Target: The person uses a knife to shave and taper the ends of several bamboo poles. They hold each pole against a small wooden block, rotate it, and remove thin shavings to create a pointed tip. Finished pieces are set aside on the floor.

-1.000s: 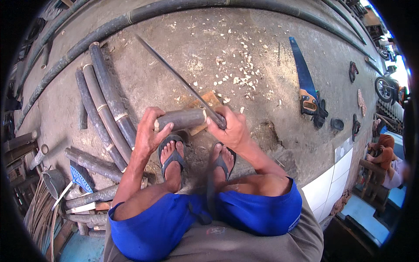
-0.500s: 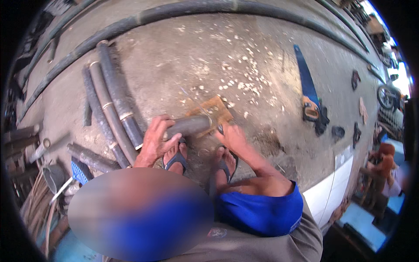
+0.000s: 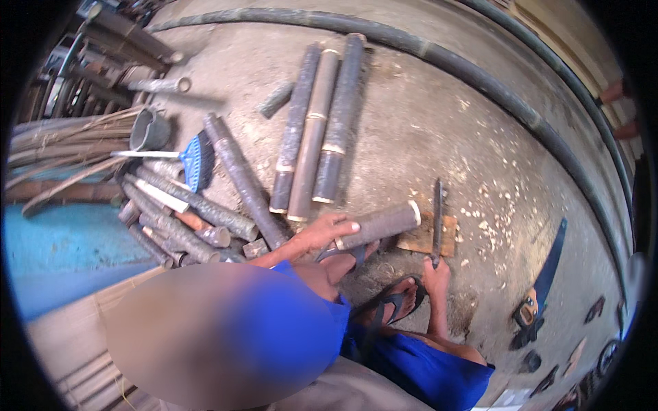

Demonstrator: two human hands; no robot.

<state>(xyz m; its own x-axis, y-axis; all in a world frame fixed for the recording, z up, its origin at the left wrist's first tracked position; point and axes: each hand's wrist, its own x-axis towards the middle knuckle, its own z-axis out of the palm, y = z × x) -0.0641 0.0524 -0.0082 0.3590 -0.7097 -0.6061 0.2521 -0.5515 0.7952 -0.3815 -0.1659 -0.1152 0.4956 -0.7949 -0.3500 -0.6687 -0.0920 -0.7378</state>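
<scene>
My left hand [image 3: 322, 233] grips the near end of a short, thick bamboo section [image 3: 380, 225], its thumb along the top. The section lies tilted, its pale cut rim towards the right, just above a flat wooden block [image 3: 449, 236] on the floor; whether they touch is unclear. My right hand [image 3: 436, 275] is closed round the handle of a long dark knife [image 3: 439, 212]. Its narrow blade points away from me over the block, a little right of the bamboo's cut end. My sandalled feet are beneath and beside the bamboo.
Three long bamboo lengths [image 3: 317, 127] lie beyond my left hand. Shorter pieces [image 3: 205, 212], a blue broom [image 3: 195, 164] and a grey bucket [image 3: 149, 130] are at left. A handsaw [image 3: 548, 274] lies right, among scattered chips [image 3: 493, 219]. A long bamboo pole [image 3: 493, 82] curves across the far side.
The view has swung left, bringing in the bamboo pile and the blue surface. My right hand has drawn back from the bamboo's end, and the knife now shows clearly. The left hand keeps its grip.
</scene>
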